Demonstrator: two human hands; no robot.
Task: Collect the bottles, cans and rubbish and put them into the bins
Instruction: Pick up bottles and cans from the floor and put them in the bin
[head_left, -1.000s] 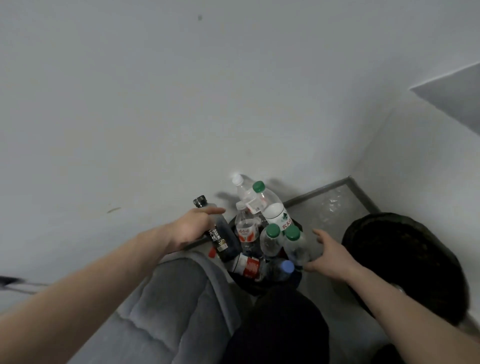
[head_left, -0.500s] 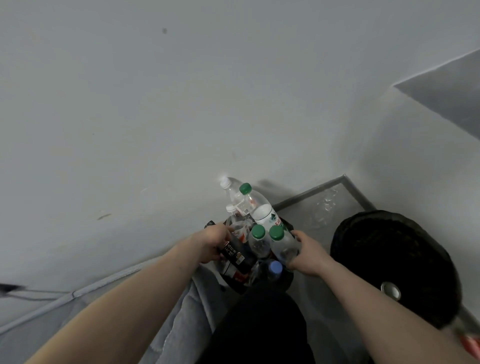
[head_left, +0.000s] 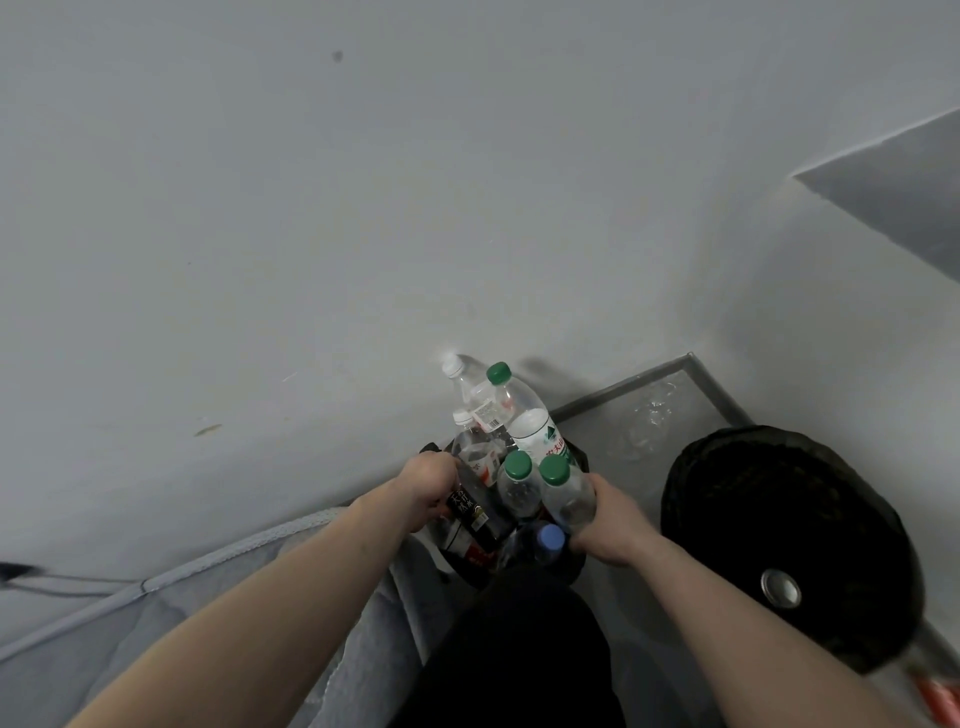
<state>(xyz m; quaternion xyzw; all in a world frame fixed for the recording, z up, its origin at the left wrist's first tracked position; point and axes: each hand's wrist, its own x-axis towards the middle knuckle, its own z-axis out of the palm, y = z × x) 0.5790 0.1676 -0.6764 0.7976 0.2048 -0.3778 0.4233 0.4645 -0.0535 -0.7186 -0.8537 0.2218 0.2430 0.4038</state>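
Note:
A small black bin (head_left: 577, 458) by the wall is crammed with plastic bottles standing upright. My left hand (head_left: 427, 487) is closed around a black bottle (head_left: 475, 515) at the bin's left side, with its lower half down among the others. My right hand (head_left: 614, 520) wraps a clear green-capped bottle (head_left: 567, 496) at the bin's right side. A second green-capped bottle (head_left: 517, 486) stands between them. Behind rise a tall green-capped bottle (head_left: 525, 418) and a white-capped one (head_left: 457, 370). A blue-capped bottle (head_left: 550, 538) sits at the front.
A larger black bin (head_left: 691, 467) stands to the right in the corner, with a can (head_left: 781, 588) lying inside. A grey cushion (head_left: 208, 623) fills the lower left. My black-clad knee (head_left: 519, 654) is just in front of the small bin. Something red (head_left: 941, 696) lies bottom right.
My left hand has lowered the black bottle into the small bin. My right hand has moved left from the floor side and closed on the green-capped bottle.

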